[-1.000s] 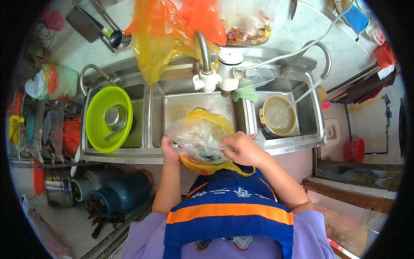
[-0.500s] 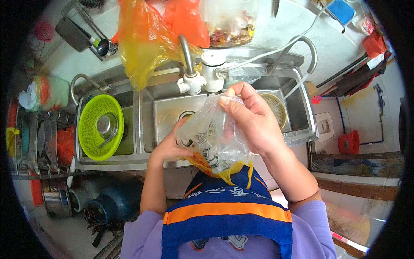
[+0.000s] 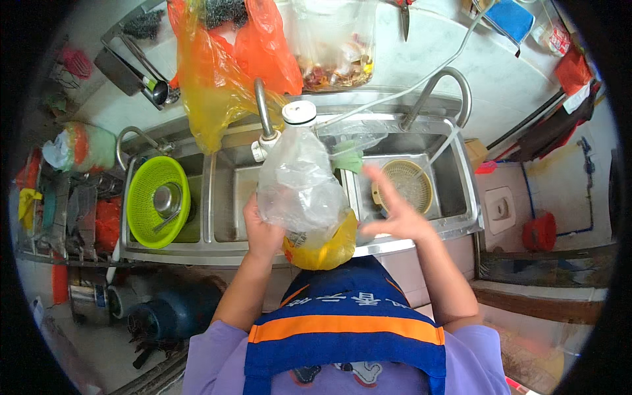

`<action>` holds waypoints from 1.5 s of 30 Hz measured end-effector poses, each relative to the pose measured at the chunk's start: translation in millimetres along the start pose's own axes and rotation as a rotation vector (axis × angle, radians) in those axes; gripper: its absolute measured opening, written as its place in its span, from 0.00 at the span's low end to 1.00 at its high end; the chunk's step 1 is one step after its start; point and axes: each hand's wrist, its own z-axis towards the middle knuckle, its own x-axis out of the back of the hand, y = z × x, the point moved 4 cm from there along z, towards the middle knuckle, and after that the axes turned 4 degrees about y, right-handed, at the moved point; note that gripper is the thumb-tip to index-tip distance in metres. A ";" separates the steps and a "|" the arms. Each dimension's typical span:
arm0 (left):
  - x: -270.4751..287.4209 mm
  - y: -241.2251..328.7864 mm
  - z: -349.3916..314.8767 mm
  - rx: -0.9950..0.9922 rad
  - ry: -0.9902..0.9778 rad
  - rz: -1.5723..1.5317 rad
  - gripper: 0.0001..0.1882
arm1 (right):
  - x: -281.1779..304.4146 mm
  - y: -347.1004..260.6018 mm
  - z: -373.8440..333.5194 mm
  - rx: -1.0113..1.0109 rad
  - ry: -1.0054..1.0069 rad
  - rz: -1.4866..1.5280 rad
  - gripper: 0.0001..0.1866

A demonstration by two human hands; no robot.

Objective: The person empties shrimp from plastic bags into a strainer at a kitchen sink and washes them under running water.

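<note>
A clear plastic bag (image 3: 296, 174) bulges upward in front of my apron, over the front of the sink. Beneath it is a yellow plastic bag (image 3: 329, 249); whether one sits inside the other I cannot tell. My left hand (image 3: 263, 227) is closed on the clear bag's lower left side, with its fingertips hidden behind the plastic. To the right of the bags, apart from them, my right hand (image 3: 400, 214) is held over the sink's front rim, fingers spread and slightly blurred, with nothing in it.
The steel sink (image 3: 212, 191) has several basins. A green colander (image 3: 137, 207) with a metal bowl (image 3: 167, 199) stands in the left one, a beige strainer (image 3: 429, 191) in the right. Taps (image 3: 263, 108) rise behind, near hanging yellow and red bags (image 3: 210, 118). A blue gas cylinder (image 3: 187, 313) stands below left.
My right hand has let go of the clear bag's top and moved right and down, its fingers opening. The clear bag has puffed up and shifted left; my left hand still holds it.
</note>
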 end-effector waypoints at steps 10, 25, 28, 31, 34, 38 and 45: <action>-70.4 116.3 29.8 -0.077 0.196 -0.302 0.18 | -159.1 159.4 -33.4 0.075 -0.196 -0.518 0.49; -243.0 65.7 21.6 0.380 -0.700 -0.104 0.28 | -17.4 122.0 -102.2 -0.594 0.261 1.713 0.29; -198.0 15.6 46.9 -0.205 -0.721 0.643 0.33 | -8.6 124.2 -134.5 -0.552 0.343 1.762 0.35; -128.8 -133.6 -6.9 0.374 -0.627 0.557 0.36 | -15.0 154.1 -149.7 -0.628 0.307 1.785 0.34; -178.2 -138.1 -53.7 0.895 -0.680 0.361 0.36 | -25.6 184.5 -172.3 -0.843 0.388 1.939 0.27; -178.4 -136.7 -37.4 0.971 -0.789 0.240 0.36 | -19.1 183.2 -190.7 -0.805 0.274 1.729 0.27; -202.6 -147.0 -22.0 1.021 -0.956 0.501 0.31 | -20.9 163.3 -185.7 -0.789 0.158 1.551 0.24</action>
